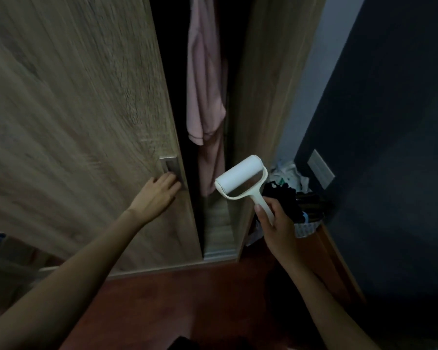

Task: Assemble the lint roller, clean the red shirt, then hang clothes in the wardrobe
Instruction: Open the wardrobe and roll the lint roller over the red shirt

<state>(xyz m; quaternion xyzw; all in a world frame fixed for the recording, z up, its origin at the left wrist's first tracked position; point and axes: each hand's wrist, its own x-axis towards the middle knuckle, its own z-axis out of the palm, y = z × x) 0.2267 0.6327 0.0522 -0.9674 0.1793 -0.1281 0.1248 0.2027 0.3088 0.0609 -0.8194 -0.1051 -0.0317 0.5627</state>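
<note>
Wardrobe [74, 109], left hand [154, 195] outstretched, right hand [276, 228] gripping roller [239, 176]

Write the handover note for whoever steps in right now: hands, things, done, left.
Left hand: straight fingers touch the metal pull of the wardrobe door, which stands partly open.
Right hand: grips the lint roller, roll mounted, so assembly is done.
Inside the gap a pink garment hangs. A basket with dark clothes sits to the right.
No plainly red shirt in view; whether it was cleaned cannot be told. Left: hang the clothes.
</note>
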